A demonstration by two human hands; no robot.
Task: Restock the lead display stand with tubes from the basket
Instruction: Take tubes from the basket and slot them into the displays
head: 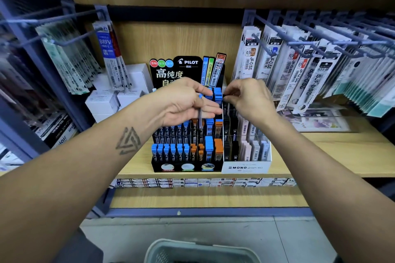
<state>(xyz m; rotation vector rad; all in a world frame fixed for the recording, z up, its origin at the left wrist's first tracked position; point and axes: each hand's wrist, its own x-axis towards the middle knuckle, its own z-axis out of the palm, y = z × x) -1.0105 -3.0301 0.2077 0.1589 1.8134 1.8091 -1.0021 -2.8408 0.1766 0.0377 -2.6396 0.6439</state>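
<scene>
The black Pilot lead display stand [188, 167] sits on the wooden shelf, its tiers filled with blue-capped and orange-capped tubes. My left hand [183, 102] hovers over the upper tiers and holds a blue-capped lead tube [200, 113] upright between fingers and thumb. My right hand [250, 100] reaches in from the right and pinches a dark tube top at the stand's back right row, beside blue-capped tubes [217, 95]. A grey basket [162, 245] stands on the floor below; its contents are hidden.
A white Mono graph lead box [245, 167] stands right of the stand. Hooks with hanging refill packs [299, 64] jut out at right and refill packs [106, 49] hang at left. White boxes [102, 100] are stacked behind left. A lower shelf edge [203, 198] lies beneath.
</scene>
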